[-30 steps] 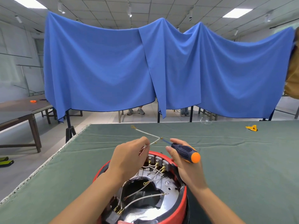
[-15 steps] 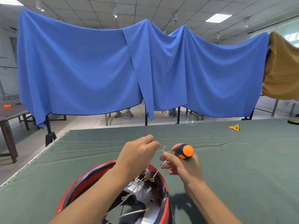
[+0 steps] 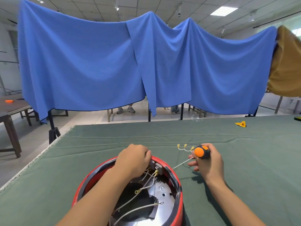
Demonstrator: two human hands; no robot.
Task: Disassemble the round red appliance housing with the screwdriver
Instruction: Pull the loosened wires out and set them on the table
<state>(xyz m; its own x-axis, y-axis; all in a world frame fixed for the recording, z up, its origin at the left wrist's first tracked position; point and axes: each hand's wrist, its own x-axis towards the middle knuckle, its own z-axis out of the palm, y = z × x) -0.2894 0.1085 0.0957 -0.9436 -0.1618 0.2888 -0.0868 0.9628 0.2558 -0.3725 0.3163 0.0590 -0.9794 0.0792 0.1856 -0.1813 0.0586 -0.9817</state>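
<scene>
At the near edge of the green-covered bench (image 3: 97,144) stands one round red appliance housing (image 3: 176,180), open side up, its metal base plate (image 3: 164,191) and white wires (image 3: 146,185) exposed; several of them, tipped with brass terminals, run inside it. One left hand (image 3: 132,158) rests at the housing's far rim, fingers curled down onto the terminal block (image 3: 156,167) there; whether they pinch a wire I cannot tell. One right hand (image 3: 207,162) hovers just right of the housing, fingers wrapped round one screwdriver (image 3: 202,151), its orange handle cap facing the camera, and a loose wire harness (image 3: 184,148) is caught in the same grip. The harness fans out into three brass connectors above the cloth, and one white strand trails back toward the housing. Near the far right corner lies one small yellow object (image 3: 240,123). Behind the bench hang one blue curtain (image 3: 97,62) and one tan cloth (image 3: 286,66).
</scene>
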